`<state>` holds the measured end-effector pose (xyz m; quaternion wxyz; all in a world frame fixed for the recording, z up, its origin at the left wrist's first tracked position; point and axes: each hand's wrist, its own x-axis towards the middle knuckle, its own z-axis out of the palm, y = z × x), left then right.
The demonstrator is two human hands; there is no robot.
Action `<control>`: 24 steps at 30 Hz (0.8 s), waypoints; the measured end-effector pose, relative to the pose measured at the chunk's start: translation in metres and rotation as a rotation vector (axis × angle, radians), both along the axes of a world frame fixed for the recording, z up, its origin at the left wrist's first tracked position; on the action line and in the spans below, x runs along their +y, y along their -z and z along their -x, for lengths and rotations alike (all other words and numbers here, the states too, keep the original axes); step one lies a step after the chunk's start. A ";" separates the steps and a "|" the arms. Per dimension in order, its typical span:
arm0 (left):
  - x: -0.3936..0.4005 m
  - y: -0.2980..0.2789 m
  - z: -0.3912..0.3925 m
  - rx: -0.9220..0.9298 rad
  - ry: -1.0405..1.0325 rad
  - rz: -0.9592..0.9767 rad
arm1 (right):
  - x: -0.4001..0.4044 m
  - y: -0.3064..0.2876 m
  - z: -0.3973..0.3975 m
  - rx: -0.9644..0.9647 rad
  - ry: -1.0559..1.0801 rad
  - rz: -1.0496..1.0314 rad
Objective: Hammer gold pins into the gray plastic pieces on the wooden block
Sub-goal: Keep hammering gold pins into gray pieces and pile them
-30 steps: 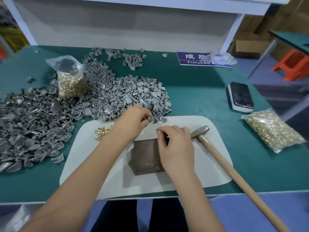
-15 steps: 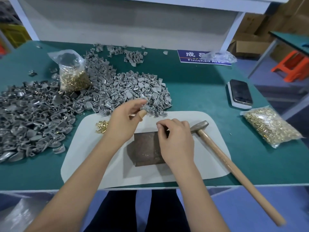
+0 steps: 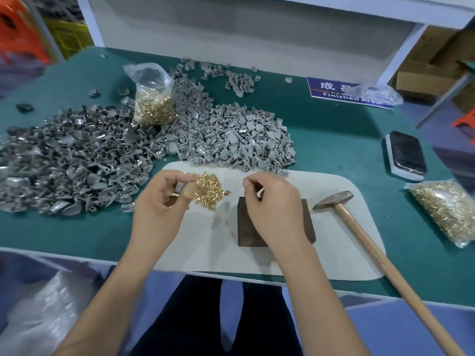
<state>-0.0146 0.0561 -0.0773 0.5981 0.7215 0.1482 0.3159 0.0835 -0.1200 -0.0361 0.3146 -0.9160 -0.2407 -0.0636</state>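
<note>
A dark wooden block (image 3: pixel 305 222) lies on a white mat (image 3: pixel 341 247). My right hand (image 3: pixel 272 204) hovers over the block's left part, fingers curled and pinching something small that I cannot make out. My left hand (image 3: pixel 159 201) is at the mat's left edge, fingers curled around a gray plastic piece (image 3: pixel 180 187), beside a loose heap of gold pins (image 3: pixel 209 188). A wooden-handled hammer (image 3: pixel 359 232) lies on the mat to the right of the block, untouched. A large pile of gray plastic pieces (image 3: pixel 239 140) sits behind the mat.
A darker pile of pieces (image 3: pixel 64 160) covers the table's left. A bag of gold pins (image 3: pixel 154 101) stands behind the piles, another bag of pins (image 3: pixel 447 211) lies far right. A phone (image 3: pixel 407 155) and a blue sign (image 3: pixel 341 93) are at the back right.
My left hand has drawn back from the gray pile to the loose pins with a piece in it. My right hand stays over the block. The camera view shifted.
</note>
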 end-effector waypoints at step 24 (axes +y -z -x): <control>0.011 0.008 0.005 0.132 0.030 -0.088 | 0.055 0.000 -0.023 0.192 -0.081 0.328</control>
